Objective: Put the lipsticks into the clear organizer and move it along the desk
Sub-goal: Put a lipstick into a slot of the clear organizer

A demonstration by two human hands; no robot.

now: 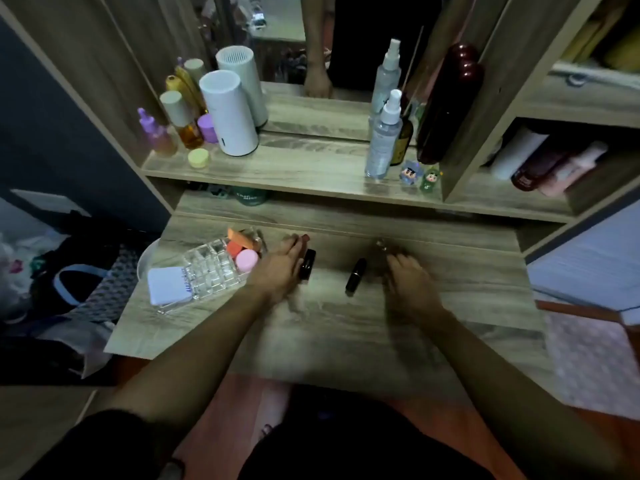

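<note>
Wood-grain desk (329, 327) under a mirrored shelf of bottles, dimly lit. Toward the desk's left edge sits the clear organizer (207, 271), a white compact (168, 285) lying on its near end and pink and orange sponges in its far compartments; most of the small grid cells look empty. Just right of it, the left hand (280, 268) rests flat and mostly open over a black lipstick (307, 268) lying on the desk, with something red-tipped at the fingertips that I cannot make out. A second black lipstick (356, 274) lies loose near the middle, apart from both hands. The right hand (407, 277) is blurred, fingers curled toward a small glinting thing near the far edge; whether it grips anything I cannot tell. To load well, I judge each tube should be pinched near one end, stood upright, and lowered into a free cell while the organizer is steadied
</note>
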